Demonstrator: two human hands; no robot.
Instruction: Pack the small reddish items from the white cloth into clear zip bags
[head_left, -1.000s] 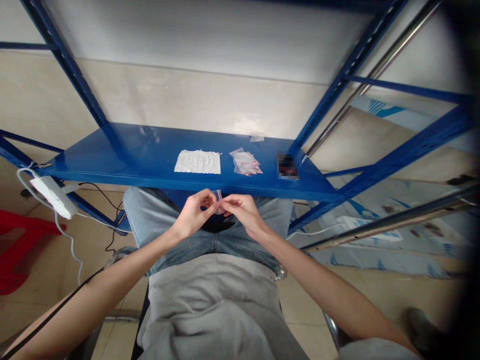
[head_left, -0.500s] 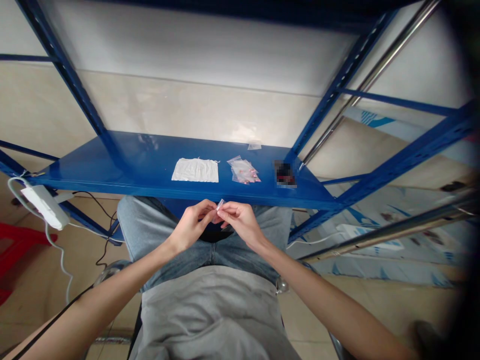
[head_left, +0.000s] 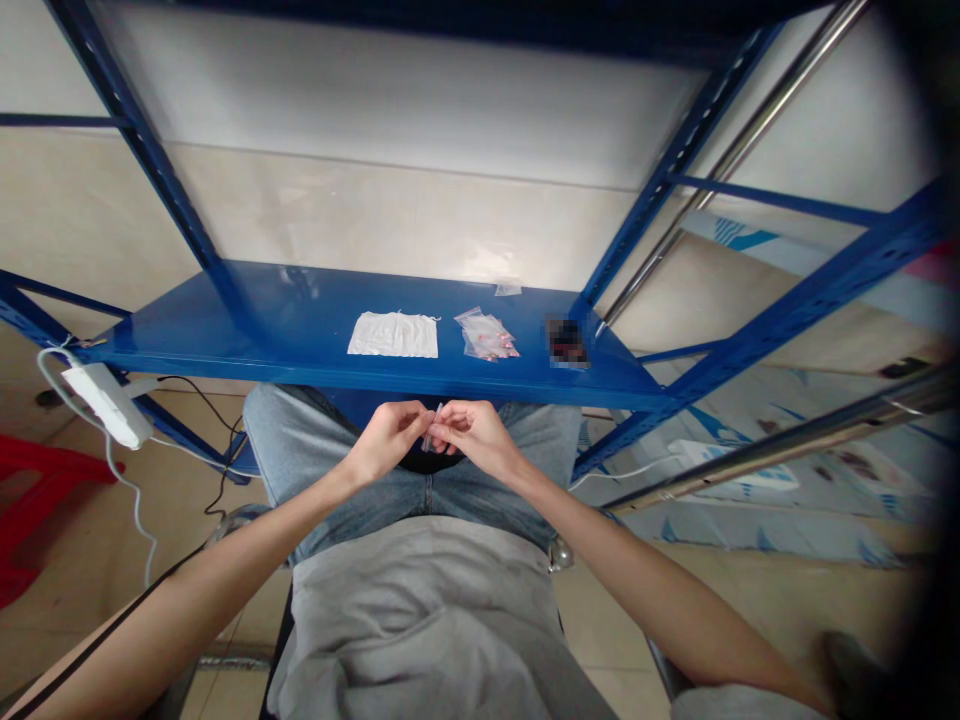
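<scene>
Over my lap, just in front of the shelf edge, my left hand (head_left: pixel 395 437) and my right hand (head_left: pixel 474 432) meet at the fingertips. Between them they pinch a small clear plastic bag (head_left: pixel 433 428), seen edge-on; its contents are too small to make out. On the blue shelf (head_left: pixel 285 320) beyond lies a pile of clear zip bags (head_left: pixel 487 335) with small pinkish-red items at their lower ends. To the left of that pile a white drawstring pouch (head_left: pixel 394 335) lies flat.
A blurred-out dark object (head_left: pixel 568 343) lies at the shelf's right end. Another clear bag (head_left: pixel 508 287) is near the back edge. Blue uprights frame the shelf. A white power strip (head_left: pixel 107 403) with cables hangs at the left, above a red stool (head_left: pixel 45 500).
My fingers have shifted slightly on the small bag, which now sits lower between them and is turned more upright. The view has moved a little.
</scene>
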